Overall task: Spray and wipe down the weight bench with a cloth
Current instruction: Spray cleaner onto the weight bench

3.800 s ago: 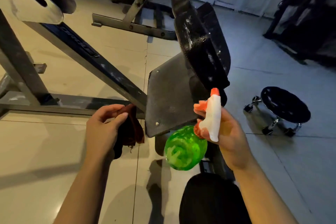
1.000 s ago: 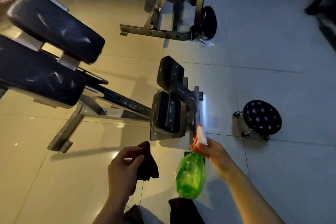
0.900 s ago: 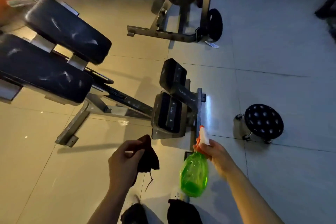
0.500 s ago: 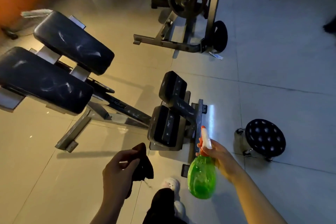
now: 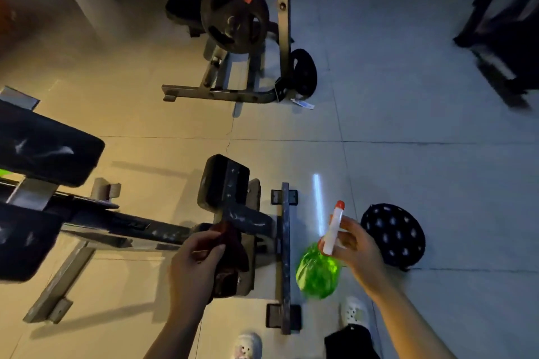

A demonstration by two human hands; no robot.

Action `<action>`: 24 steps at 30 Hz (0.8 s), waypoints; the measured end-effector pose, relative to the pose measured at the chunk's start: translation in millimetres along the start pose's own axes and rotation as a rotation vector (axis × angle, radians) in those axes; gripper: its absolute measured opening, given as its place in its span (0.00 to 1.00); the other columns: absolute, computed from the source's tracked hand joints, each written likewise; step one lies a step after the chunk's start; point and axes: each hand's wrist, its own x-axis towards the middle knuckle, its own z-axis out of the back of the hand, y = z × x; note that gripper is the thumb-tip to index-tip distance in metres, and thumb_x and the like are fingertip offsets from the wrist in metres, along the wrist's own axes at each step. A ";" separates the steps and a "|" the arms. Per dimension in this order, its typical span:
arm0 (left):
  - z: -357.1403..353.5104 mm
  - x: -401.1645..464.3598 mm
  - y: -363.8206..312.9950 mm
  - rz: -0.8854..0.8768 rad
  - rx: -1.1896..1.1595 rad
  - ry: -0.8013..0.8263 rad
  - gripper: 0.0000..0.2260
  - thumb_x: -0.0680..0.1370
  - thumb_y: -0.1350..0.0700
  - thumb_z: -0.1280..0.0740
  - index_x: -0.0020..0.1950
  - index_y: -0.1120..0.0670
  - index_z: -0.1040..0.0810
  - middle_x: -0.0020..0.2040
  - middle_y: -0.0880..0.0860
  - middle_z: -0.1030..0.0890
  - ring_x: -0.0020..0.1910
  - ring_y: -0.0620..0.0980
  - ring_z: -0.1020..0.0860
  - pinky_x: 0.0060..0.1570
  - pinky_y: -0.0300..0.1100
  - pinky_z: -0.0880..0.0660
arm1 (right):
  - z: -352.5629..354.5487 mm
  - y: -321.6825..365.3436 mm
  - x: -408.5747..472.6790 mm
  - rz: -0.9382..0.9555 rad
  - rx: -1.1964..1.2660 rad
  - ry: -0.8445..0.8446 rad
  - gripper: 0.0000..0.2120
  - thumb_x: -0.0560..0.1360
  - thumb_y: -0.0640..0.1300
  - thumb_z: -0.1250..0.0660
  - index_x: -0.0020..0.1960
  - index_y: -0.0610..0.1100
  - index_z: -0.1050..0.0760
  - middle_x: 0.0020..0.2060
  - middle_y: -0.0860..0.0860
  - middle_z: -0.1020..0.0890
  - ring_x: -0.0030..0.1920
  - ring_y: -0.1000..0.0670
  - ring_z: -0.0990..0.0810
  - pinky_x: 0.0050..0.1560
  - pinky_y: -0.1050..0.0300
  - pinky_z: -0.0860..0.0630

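- On the tiled floor (image 5: 408,114) of a dim gym room, warm light falls on the left tiles and cool bluish light on the right.
- The weight bench (image 5: 224,183) stands low in the middle, its dark pads smeared with pale streaks; its metal frame runs off to the left, where larger black pads (image 5: 49,151) sit.
- The left hand (image 5: 192,268) grips a dark cloth (image 5: 230,253) bunched in curled fingers, just over the bench's near pad.
- The right hand (image 5: 355,251) holds a spray bottle (image 5: 319,269), green body hanging down and white nozzle with a red tip pointing up, to the right of the bench's foot bar.
- A round black stool (image 5: 393,233) stands on the floor just beyond the right hand.
- Farther back, a rack (image 5: 280,38) carries a black weight plate (image 5: 234,14).
- White shoes (image 5: 354,313) show at the bottom edge.
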 end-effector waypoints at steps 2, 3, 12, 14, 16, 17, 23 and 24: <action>-33.6 -0.6 -11.4 0.038 -0.032 -0.059 0.13 0.73 0.65 0.28 0.45 0.46 0.19 0.48 0.46 0.18 0.47 0.51 0.19 0.46 0.54 0.20 | 28.0 3.3 24.2 0.024 -0.010 0.017 0.41 0.54 0.62 0.21 0.64 0.55 0.28 0.58 0.53 0.20 0.60 0.50 0.22 0.61 0.46 0.24; -52.2 -4.1 -15.6 0.065 -0.058 -0.111 0.13 0.73 0.65 0.28 0.45 0.46 0.19 0.48 0.47 0.18 0.47 0.51 0.19 0.47 0.54 0.20 | 43.5 3.8 38.7 0.032 -0.001 0.036 0.41 0.55 0.60 0.20 0.65 0.55 0.28 0.58 0.53 0.20 0.61 0.50 0.23 0.62 0.45 0.24; -201.3 -53.0 -78.7 0.276 -0.214 -0.319 0.08 0.75 0.68 0.31 0.46 0.55 0.20 0.43 0.53 0.18 0.43 0.50 0.20 0.27 0.32 0.26 | 153.5 77.3 111.8 0.255 -0.109 0.230 0.27 0.69 0.39 0.24 0.56 0.64 0.30 0.58 0.60 0.24 0.54 0.63 0.22 0.49 0.61 0.23; -223.7 -53.2 -94.2 0.270 -0.176 -0.293 0.08 0.75 0.69 0.32 0.45 0.56 0.21 0.46 0.52 0.20 0.45 0.44 0.22 0.31 0.31 0.28 | 158.4 96.0 120.8 0.328 -0.129 0.181 0.27 0.67 0.41 0.23 0.54 0.65 0.30 0.55 0.61 0.24 0.52 0.65 0.22 0.50 0.62 0.23; -246.5 -53.5 -108.3 0.257 -0.191 -0.279 0.08 0.76 0.70 0.34 0.46 0.58 0.22 0.46 0.54 0.21 0.42 0.40 0.22 0.33 0.30 0.27 | 158.5 112.6 128.1 0.390 -0.126 0.107 0.26 0.66 0.44 0.21 0.53 0.65 0.31 0.54 0.62 0.23 0.53 0.62 0.22 0.51 0.60 0.24; -256.8 -51.3 -114.0 0.253 -0.200 -0.278 0.08 0.76 0.69 0.35 0.46 0.57 0.22 0.46 0.53 0.21 0.42 0.41 0.22 0.36 0.32 0.25 | 157.3 122.7 132.5 0.411 -0.116 0.086 0.26 0.65 0.45 0.21 0.53 0.65 0.30 0.53 0.62 0.23 0.53 0.61 0.22 0.50 0.61 0.24; -307.3 -2.9 -153.2 0.429 -0.656 -0.333 0.07 0.80 0.66 0.40 0.49 0.56 0.25 0.49 0.60 0.21 0.47 0.57 0.22 0.51 0.56 0.23 | 144.2 177.7 180.6 0.392 -0.017 0.179 0.22 0.62 0.55 0.23 0.51 0.64 0.30 0.55 0.62 0.24 0.51 0.57 0.20 0.39 0.67 0.22; -311.8 8.5 -159.1 0.491 -0.777 -0.335 0.07 0.81 0.65 0.41 0.50 0.56 0.25 0.50 0.62 0.21 0.47 0.59 0.22 0.49 0.57 0.22 | 140.9 185.5 191.0 0.392 -0.015 0.183 0.22 0.61 0.58 0.25 0.51 0.64 0.30 0.55 0.62 0.25 0.50 0.58 0.20 0.38 0.69 0.23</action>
